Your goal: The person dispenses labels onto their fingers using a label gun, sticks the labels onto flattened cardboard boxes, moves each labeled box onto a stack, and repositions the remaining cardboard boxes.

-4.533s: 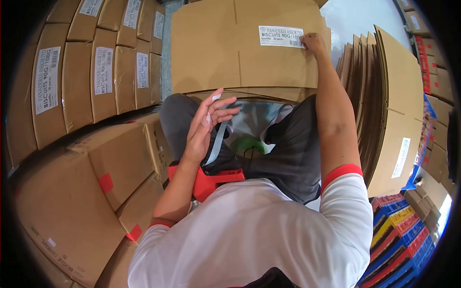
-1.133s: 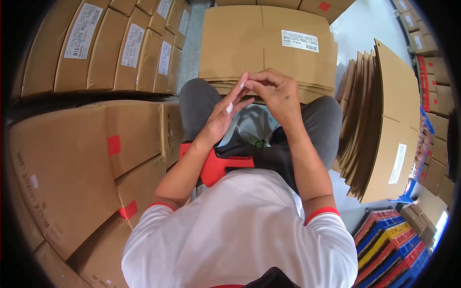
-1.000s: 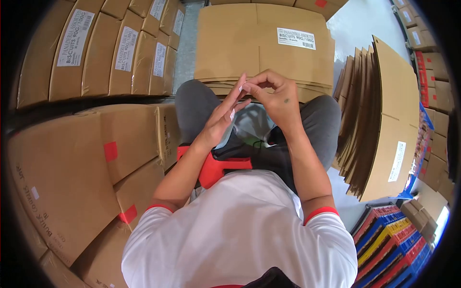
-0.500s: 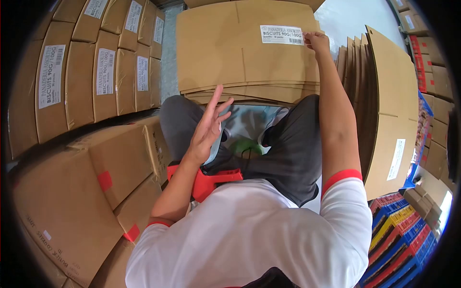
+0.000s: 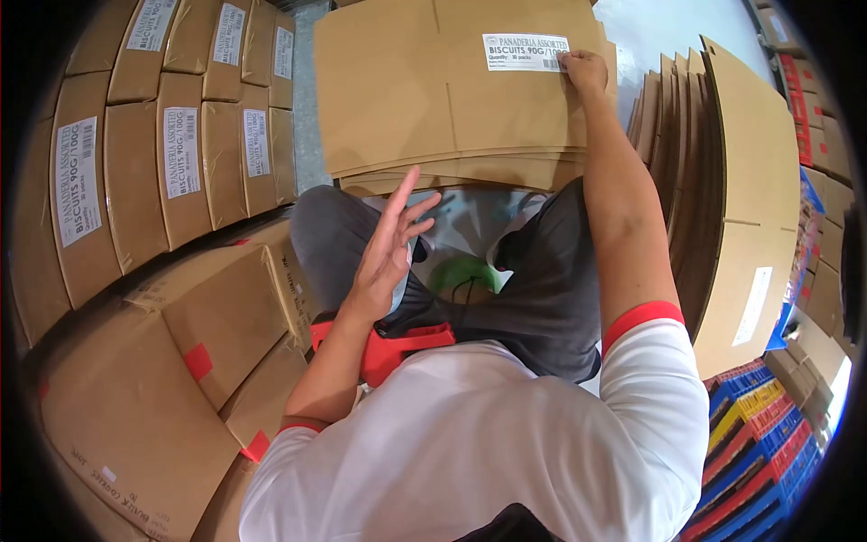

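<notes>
A printed white biscuit label (image 5: 526, 52) lies on the top sheet of a stack of flat cardboard cartons (image 5: 388, 99) in front of me. My right hand (image 5: 585, 71) is closed at the label's right end, its curled fingertips covering that corner. My left hand (image 5: 388, 257) is raised over my left thigh, open, with fingers stretched and apart. Something pale blue shows behind its palm, too hidden to name. Below that hand, a red plastic tool (image 5: 388, 352) rests at my lap, partly covered by my forearm.
Sealed, labelled cartons (image 5: 135, 172) are stacked at the left, with larger taped boxes (image 5: 126, 406) nearer me. Folded cardboard sheets (image 5: 754, 181) stand upright at the right. Behind them are coloured crates (image 5: 759, 452). A green object (image 5: 465, 274) lies between my legs.
My right hand has moved slightly left and down, onto the label's right end. My left hand stays raised and open. The view has shifted slightly.
</notes>
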Available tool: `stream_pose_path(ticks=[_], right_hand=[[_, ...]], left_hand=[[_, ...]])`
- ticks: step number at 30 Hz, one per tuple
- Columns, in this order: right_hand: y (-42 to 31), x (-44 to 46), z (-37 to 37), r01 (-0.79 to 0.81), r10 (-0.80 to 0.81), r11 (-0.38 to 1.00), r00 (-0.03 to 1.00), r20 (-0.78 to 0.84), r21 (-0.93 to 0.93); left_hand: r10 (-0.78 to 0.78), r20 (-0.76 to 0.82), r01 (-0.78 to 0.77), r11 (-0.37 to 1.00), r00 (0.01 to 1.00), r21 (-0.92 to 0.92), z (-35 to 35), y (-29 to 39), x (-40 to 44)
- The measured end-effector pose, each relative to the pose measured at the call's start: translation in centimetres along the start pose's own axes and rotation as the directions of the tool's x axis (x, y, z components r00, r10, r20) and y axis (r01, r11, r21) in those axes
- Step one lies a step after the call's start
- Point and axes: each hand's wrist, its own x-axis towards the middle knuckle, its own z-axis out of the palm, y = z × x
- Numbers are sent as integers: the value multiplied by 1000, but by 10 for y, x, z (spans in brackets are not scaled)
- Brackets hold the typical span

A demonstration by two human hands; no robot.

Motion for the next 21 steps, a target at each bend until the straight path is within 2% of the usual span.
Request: stream_pose_path(ticks=[2,9,15,17,21], right_hand=[[-5,-5,-2,-10,8,998,999,-41,-63],[-14,-20,-1,-16,10,997,995,-96,-69],[-26,-28,-4,-6,-24,975,991,-135,-220],[-13,-15,-10,-105,46,964,970,-238,-243],[14,-3,-40,-196,153,953,970,-190,-232]], left_hand=[[-4,4,4,1000,1000,8,0,1,0],[7,6,-7,1000,1000,21,-1,1,1],[11,17,-11,999,1000,30,-3,0,0],[17,14,-17,999,1000,31,-4,0,-1],[24,-6,-24,999,1000,38,-9,0,-6]])
